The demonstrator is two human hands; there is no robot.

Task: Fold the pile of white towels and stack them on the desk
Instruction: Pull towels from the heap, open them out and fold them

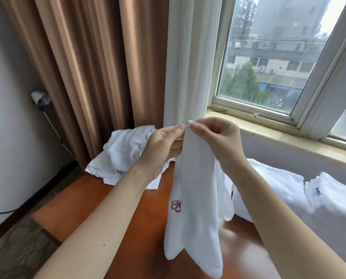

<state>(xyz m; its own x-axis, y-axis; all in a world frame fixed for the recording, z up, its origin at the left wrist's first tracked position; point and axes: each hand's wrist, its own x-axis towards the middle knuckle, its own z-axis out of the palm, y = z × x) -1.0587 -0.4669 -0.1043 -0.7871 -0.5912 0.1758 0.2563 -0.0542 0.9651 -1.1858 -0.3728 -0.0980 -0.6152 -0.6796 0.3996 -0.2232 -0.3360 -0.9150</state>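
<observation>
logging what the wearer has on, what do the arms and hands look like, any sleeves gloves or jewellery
Nothing worn shows: the left hand and right hand are ungloved, with no rings, watch or bracelets, and no sleeve is visible on either arm.

One head-worn view — wide-angle, looking forward and down over the desk (pixel 77 198) (close in), facing the window (pixel 269 57).

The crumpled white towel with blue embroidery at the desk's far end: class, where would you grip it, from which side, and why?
Pinch the flat hemmed corner of the crumpled white towel, probably coming from the near left. That corner lies spread over the edge of the reddish-brown wooden desk, clear of the bunched folds, so it should lift cleanly.
</observation>
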